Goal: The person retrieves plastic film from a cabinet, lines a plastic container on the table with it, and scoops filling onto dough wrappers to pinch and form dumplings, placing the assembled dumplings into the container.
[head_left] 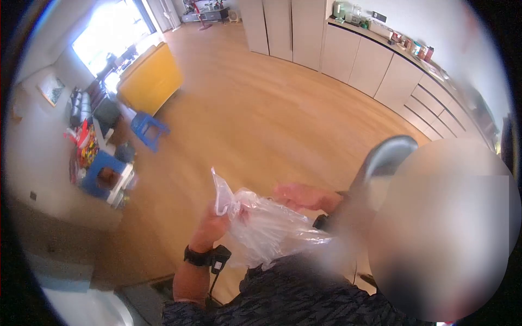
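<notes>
Brown wood floor (234, 108) below. Left hand (211, 227) grips clear plastic bag (269, 224), likely steadying it; next needs right hand (305, 196), grip unclear.

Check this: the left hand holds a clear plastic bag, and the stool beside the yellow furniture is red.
No: the head view shows the stool beside the yellow furniture is blue, not red. The left hand does hold a clear plastic bag.

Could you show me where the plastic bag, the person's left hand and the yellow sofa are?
Plastic bag (266, 220), head view: its crumpled middle.
Left hand (212, 226), head view: middle of the hand.
Yellow sofa (151, 79), head view: its broad side.
</notes>
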`<action>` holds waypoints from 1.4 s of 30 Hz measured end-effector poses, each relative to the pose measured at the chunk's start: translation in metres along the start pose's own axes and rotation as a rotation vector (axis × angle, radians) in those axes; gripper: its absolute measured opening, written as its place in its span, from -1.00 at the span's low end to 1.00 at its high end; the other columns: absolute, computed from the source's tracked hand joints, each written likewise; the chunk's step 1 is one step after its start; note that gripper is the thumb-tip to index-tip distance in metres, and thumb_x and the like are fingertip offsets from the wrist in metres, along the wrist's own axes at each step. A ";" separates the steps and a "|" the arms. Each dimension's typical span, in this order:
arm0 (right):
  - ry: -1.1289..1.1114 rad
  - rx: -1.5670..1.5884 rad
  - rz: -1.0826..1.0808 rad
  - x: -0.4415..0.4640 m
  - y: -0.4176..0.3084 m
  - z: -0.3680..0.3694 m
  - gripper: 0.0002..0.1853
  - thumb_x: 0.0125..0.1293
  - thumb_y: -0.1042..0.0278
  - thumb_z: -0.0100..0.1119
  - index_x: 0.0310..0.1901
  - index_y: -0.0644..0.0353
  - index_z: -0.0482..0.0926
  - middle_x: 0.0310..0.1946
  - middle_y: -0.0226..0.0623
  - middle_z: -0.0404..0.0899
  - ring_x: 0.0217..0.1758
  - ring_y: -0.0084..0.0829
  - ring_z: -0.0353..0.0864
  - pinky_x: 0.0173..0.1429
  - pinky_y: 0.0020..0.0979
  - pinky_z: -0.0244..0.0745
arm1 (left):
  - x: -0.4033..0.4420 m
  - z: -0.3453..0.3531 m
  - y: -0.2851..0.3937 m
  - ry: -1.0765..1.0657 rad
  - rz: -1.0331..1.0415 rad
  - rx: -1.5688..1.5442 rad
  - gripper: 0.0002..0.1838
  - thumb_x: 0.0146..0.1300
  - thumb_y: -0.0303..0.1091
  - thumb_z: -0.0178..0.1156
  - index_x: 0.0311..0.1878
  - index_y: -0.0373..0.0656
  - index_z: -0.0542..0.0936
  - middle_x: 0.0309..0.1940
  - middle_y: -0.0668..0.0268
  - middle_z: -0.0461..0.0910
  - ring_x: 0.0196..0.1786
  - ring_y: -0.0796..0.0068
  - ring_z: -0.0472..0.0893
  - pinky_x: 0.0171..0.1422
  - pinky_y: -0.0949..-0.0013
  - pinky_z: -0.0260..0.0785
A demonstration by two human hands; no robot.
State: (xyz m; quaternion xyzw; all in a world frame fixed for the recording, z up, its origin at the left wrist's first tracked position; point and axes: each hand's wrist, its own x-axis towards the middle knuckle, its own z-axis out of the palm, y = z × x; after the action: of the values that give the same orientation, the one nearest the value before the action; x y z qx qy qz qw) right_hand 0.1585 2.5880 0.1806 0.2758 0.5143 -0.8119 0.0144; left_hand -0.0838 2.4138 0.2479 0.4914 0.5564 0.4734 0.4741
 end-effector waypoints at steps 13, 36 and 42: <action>0.610 0.391 -0.421 0.002 -0.139 -0.112 -0.81 0.48 0.21 0.28 -0.06 0.14 0.67 -0.35 -0.62 0.57 -0.33 -0.73 0.47 -0.23 -0.57 0.40 | 0.329 -0.103 0.000 -0.072 -0.123 0.078 -0.73 0.51 -0.24 0.23 0.05 -0.26 0.66 -0.11 0.35 0.65 -0.03 0.55 0.59 0.06 0.38 0.47; 1.519 0.624 -0.516 -0.139 -0.164 -0.455 -0.68 0.54 0.06 0.19 -0.11 0.19 0.65 -0.54 -0.63 0.41 -0.53 -0.71 0.37 -0.49 -0.54 0.30 | 0.871 0.319 0.035 -0.859 0.100 0.106 -0.82 0.46 -0.30 0.26 -0.23 -0.21 0.61 -0.50 0.32 0.60 -0.45 0.48 0.58 -0.31 0.36 0.43; 1.724 0.967 -0.529 -0.171 -0.150 -0.499 -0.73 0.51 0.07 0.23 -0.14 0.13 0.66 -0.54 -0.67 0.39 -0.55 -0.74 0.32 -0.50 -0.58 0.20 | 0.963 0.490 0.058 -1.053 -0.120 -0.052 -0.74 0.55 -0.16 0.17 -0.16 -0.17 0.54 -0.47 0.36 0.50 -0.44 0.48 0.50 -0.27 0.38 0.39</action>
State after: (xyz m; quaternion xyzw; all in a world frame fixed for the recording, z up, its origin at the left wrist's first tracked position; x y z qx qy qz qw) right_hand 0.4730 3.0352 0.2248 0.6197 0.0114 -0.4352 -0.6530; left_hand 0.3435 3.4066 0.1958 0.6181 0.2583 0.1483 0.7275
